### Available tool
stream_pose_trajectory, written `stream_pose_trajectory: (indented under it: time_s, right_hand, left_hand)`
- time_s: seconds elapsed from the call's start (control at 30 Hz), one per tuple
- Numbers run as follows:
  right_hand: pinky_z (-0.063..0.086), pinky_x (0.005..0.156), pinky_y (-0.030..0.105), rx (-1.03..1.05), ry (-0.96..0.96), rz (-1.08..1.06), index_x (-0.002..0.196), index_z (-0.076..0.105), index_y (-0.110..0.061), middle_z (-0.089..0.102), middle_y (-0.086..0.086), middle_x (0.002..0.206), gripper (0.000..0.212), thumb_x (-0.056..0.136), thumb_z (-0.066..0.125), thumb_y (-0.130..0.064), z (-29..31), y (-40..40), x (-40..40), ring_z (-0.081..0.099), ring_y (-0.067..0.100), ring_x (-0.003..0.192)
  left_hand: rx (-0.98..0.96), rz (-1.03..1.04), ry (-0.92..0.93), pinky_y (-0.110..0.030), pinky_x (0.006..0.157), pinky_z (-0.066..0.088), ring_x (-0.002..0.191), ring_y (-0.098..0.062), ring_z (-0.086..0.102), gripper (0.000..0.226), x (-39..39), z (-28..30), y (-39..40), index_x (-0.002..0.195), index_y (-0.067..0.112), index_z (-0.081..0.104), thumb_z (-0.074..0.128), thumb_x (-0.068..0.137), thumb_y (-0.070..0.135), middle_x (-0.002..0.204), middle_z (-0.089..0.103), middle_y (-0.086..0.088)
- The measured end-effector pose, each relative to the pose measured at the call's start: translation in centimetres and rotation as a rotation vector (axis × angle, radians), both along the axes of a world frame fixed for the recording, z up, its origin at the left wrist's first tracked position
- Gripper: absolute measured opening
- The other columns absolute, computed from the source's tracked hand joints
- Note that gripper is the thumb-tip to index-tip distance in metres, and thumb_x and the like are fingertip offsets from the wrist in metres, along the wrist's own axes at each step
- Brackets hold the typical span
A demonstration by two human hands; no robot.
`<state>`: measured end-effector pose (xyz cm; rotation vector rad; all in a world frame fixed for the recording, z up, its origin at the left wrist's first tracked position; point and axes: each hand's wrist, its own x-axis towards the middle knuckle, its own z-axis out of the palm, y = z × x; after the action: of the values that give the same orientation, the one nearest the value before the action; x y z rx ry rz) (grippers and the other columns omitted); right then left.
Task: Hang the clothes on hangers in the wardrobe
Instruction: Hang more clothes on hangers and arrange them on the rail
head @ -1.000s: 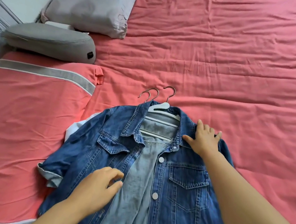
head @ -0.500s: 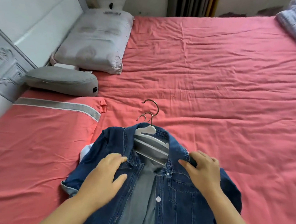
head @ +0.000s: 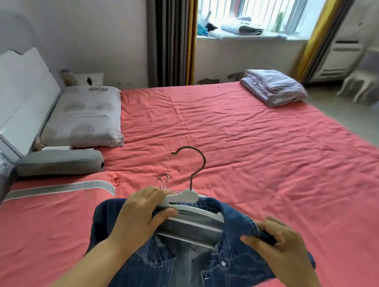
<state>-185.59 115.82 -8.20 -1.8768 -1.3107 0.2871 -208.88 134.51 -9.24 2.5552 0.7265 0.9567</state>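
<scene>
Head view, lower centre: left hand (head: pixel 141 215) gripping white plastic hanger (head: pixel 180 196) w/ dark-blue denim jacket (head: pixel 230 260), right hand (head: pixel 275 248) pinching its shoulder; lifting underway, next needs carrying to wardrobe.

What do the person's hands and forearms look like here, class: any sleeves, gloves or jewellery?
Both the left hand and the right hand are bare: no gloves, rings or watch show. The forearms are uncovered as far as the bottom edge of the picture, so no sleeve is visible.
</scene>
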Motion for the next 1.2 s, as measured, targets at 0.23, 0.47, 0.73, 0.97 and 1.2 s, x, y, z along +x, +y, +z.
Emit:
stream_pose_trajectory:
  time_s: [0.23,0.47,0.73,0.97,1.2]
  right_hand:
    - [0.038,0.095,0.031,-0.009,-0.152,-0.254,0.104,0.06,-0.051,0.058,-0.032,0.104,0.04,0.065,0.05,-0.047,9.1,-12.9,-11.1,0.051,-0.004,0.103]
    - [0.031,0.105,0.024,-0.014,-0.407,-0.397,0.137,0.041,-0.038,0.042,-0.03,0.135,0.066,0.074,0.056,-0.053,17.1,-23.0,-20.1,0.037,-0.011,0.124]
    - [0.037,0.071,0.004,-0.132,-0.372,-0.638,0.126,0.055,-0.034,0.058,-0.028,0.102,0.045,0.084,0.067,-0.041,21.6,-33.4,-26.4,0.052,-0.015,0.082]
    - [0.03,0.052,0.014,-0.105,-0.13,-0.851,0.097,0.07,-0.023,0.059,-0.013,0.066,0.011,0.092,0.06,-0.025,19.0,-43.0,-34.1,0.047,0.002,0.054]
    - [0.036,0.056,0.014,-0.201,-0.028,-1.183,0.09,0.064,-0.027,0.058,-0.011,0.069,0.005,0.088,0.062,-0.031,16.1,-52.2,-41.3,0.052,0.001,0.064]
  left_hand:
    - [0.182,-0.256,-0.145,-0.028,0.061,0.033,0.062,-0.018,0.047,0.041,-2.5,8.0,-5.9,0.082,0.02,0.047,0.038,0.091,0.059,0.074,0.045,0.009]
    - [0.148,-0.584,-0.215,-0.035,0.074,0.041,0.084,-0.016,0.054,0.041,-1.3,16.2,-13.0,0.09,0.012,0.062,0.051,0.081,0.05,0.095,0.058,0.013]
    - [0.061,-1.049,-0.166,-0.013,0.062,0.032,0.071,0.001,0.047,0.023,0.1,19.7,-26.2,0.08,0.034,0.053,0.056,0.074,0.056,0.082,0.054,0.015]
    - [-0.069,-1.459,0.008,-0.008,0.069,0.039,0.082,0.003,0.057,0.035,-1.1,19.8,-39.9,0.086,0.03,0.063,0.064,0.067,0.059,0.083,0.061,0.02]
    - [-0.219,-1.793,0.1,-0.019,0.062,0.044,0.065,-0.001,0.055,0.028,-5.3,18.3,-54.7,0.089,0.032,0.059,0.052,0.078,0.056,0.074,0.06,0.01]
